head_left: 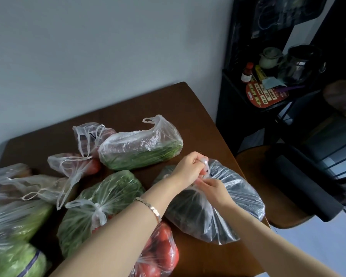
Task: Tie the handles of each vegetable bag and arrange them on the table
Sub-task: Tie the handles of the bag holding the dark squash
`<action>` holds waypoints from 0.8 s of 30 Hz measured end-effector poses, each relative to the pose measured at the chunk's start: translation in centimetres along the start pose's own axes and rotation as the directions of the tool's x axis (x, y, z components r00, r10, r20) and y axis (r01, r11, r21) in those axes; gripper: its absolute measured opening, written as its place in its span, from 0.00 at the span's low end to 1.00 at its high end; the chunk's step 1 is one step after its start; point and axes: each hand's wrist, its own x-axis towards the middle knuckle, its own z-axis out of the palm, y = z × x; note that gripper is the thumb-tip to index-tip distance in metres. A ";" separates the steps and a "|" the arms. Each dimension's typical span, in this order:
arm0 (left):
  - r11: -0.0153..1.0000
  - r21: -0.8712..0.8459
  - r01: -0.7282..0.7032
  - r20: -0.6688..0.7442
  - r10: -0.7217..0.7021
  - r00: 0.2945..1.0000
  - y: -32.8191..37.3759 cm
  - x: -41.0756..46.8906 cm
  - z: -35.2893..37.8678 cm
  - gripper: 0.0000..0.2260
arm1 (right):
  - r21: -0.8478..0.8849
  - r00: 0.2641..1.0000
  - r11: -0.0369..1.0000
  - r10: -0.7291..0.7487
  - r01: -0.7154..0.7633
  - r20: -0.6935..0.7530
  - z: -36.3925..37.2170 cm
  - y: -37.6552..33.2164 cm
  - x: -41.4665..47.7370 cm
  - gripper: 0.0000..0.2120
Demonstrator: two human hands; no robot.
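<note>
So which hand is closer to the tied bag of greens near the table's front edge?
Left. The left hand reaches over from that bag's side; the right hand is farther right, both on the dark bag's handles.

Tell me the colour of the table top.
Dark brown wood, seen in the head view: table.

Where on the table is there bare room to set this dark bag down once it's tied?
Bare wood runs along the far edge of the table, between the wall and the long bag of greens, out to the far right corner. The near left is crowded with bags. Both hands are gripping the handles of the dark bag at the right edge.
</note>
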 end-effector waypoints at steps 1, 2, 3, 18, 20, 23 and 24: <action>0.995 0.103 -0.007 0.002 0.007 1.000 -0.6 -0.1 0.0 0.05 | 0.093 0.998 0.994 0.061 -0.060 -0.005 -0.3 -0.2 0.1 0.15; 0.978 0.210 -0.010 0.016 0.006 1.000 -1.5 0.0 0.1 0.08 | 0.162 0.995 0.982 0.100 -0.098 -0.004 -0.5 -0.3 0.2 0.13; 0.957 0.290 -0.019 0.037 0.008 0.999 -2.4 -0.1 0.2 0.12 | 0.197 0.994 0.974 0.112 -0.111 0.003 -0.8 -0.2 0.3 0.13; 0.899 0.433 -0.068 -0.134 0.139 0.981 -5.7 -0.9 0.4 0.10 | 0.111 0.904 0.984 0.175 -0.143 -0.391 0.3 0.0 1.5 0.13; 0.945 0.326 -0.005 -0.144 0.054 0.988 -5.5 -0.7 0.1 0.09 | 0.009 0.936 0.999 0.047 -0.047 -0.348 0.4 0.0 1.0 0.12; 0.973 0.213 0.093 -0.132 -0.066 0.989 -5.1 -0.6 -0.2 0.09 | -0.270 0.960 0.951 -0.206 0.151 -0.188 0.2 0.6 -0.1 0.11; 0.975 0.198 0.103 -0.116 -0.082 0.990 -5.1 -0.5 -0.3 0.09 | -0.361 0.953 0.908 -0.275 0.214 -0.128 -0.1 0.9 -0.4 0.11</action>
